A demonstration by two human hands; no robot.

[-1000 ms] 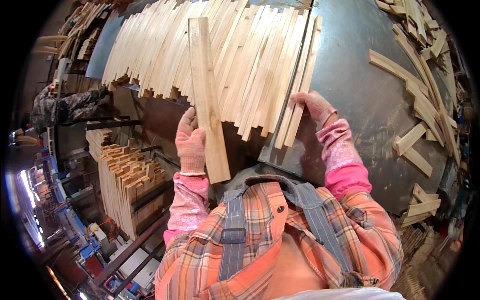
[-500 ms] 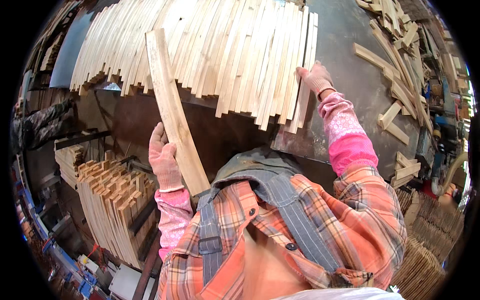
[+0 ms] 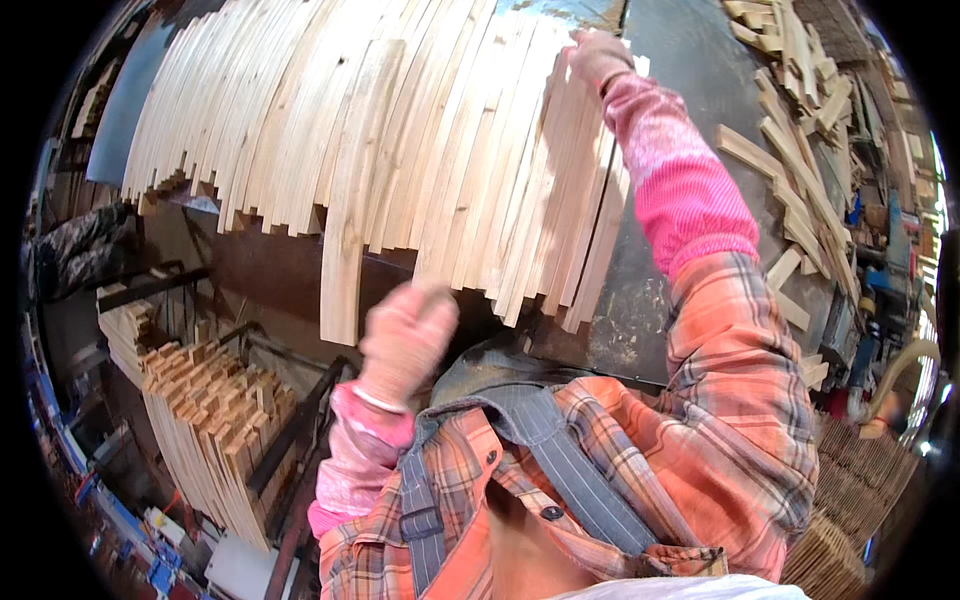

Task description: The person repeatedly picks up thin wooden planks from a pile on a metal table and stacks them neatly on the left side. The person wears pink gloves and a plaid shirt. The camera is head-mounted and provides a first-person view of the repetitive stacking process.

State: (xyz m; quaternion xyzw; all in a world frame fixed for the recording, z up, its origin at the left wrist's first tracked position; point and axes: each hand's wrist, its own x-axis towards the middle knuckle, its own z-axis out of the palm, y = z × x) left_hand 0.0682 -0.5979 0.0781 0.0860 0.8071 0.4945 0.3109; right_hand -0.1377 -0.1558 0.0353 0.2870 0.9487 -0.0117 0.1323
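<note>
A broad row of pale wooden strips [image 3: 450, 180] lies side by side on the metal table. At the row's far right, my gloved right hand [image 3: 602, 62] is closed with its fingers bent over the far ends of several strips; its fingertips are partly hidden. My gloved left hand [image 3: 408, 335] is smeared by motion near the strips' near ends, and its fingers cannot be made out. To its left, one wider wooden board [image 3: 352, 215] rests on top of the row, its near end jutting past the others.
Loose wood offcuts [image 3: 790, 190] are heaped on the right of the metal tabletop [image 3: 680, 120]. Stacked wooden strips [image 3: 205, 430] stand in a dark metal rack [image 3: 290, 450] at lower left. More stacked wood [image 3: 850, 500] is at lower right. A pale hose [image 3: 905, 385] curves nearby.
The board has left my left hand and now lies on the row. My left hand moved right and nearer the row. My right hand moved from the rightmost strips' near part to the far ends.
</note>
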